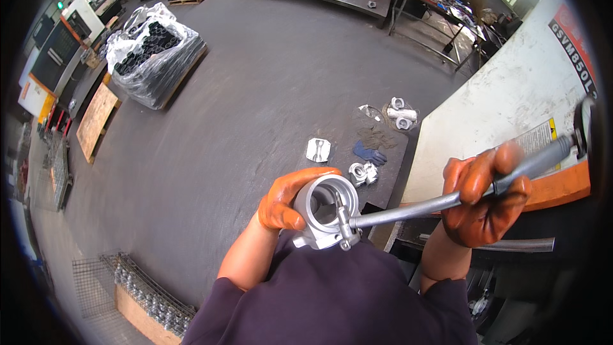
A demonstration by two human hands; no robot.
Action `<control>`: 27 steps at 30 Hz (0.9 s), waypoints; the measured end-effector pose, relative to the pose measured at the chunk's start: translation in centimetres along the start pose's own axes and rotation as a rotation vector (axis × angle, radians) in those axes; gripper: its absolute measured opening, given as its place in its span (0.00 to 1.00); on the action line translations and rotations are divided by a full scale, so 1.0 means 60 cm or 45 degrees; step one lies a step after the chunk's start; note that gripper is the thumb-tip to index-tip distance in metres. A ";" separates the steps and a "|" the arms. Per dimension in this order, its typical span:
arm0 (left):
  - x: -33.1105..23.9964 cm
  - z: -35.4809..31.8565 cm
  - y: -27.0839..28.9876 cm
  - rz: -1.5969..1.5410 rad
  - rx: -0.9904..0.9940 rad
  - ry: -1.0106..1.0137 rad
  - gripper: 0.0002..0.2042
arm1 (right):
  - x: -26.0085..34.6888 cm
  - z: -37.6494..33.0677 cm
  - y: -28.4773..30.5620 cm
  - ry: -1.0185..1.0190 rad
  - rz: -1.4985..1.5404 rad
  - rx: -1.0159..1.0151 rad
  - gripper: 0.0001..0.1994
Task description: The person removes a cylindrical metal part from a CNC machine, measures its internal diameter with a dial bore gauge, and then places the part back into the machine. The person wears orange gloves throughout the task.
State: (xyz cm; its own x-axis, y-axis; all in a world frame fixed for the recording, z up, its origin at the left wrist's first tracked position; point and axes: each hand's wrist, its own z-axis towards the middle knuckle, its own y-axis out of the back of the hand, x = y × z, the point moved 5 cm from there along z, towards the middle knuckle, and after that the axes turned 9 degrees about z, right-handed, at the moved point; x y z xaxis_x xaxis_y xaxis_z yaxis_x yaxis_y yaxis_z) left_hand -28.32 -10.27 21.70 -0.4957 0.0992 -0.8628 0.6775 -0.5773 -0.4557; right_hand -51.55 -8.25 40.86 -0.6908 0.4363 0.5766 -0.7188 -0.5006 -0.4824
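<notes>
My left hand (284, 201), in an orange rubber glove, is wrapped around the left side of a silver cast metal housing (319, 235) with a wide round bore. The bore's open end faces up in front of my chest. My right hand (482, 201), gloved the same way, is closed around the grey handle of a long dial bore gauge (408, 213). The gauge's measuring head lies at the right rim of the bore, partly inside it. Its round dial sits at the far right end, seen edge-on, so its face is hidden.
A white machine panel (491, 92) stands close on the right. Ahead lie silver castings (364, 173), a blue glove (369, 153) and a pale metal block (318, 150). A wire basket of parts (150, 291) is lower left; a wrapped pallet load (153, 80) stands far left.
</notes>
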 end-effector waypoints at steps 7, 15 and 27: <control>-0.003 0.010 0.004 -0.140 0.006 -0.028 0.56 | -0.010 -0.029 -0.017 0.083 -0.229 0.144 0.19; -0.011 0.000 0.024 -0.114 -0.121 -0.008 0.58 | -0.005 -0.029 -0.055 0.171 -0.394 0.483 0.14; -0.037 0.012 0.018 -0.028 -0.053 -0.190 0.56 | -0.020 -0.034 -0.054 0.026 -0.408 0.685 0.18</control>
State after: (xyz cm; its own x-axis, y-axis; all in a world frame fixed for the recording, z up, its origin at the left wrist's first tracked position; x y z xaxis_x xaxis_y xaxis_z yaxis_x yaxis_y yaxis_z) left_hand -26.88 -11.71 23.28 -0.5838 -0.0121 -0.8118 0.6861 -0.5419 -0.4853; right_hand -48.56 -5.63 40.40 -0.4524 0.6390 0.6222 -0.7544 -0.6462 0.1152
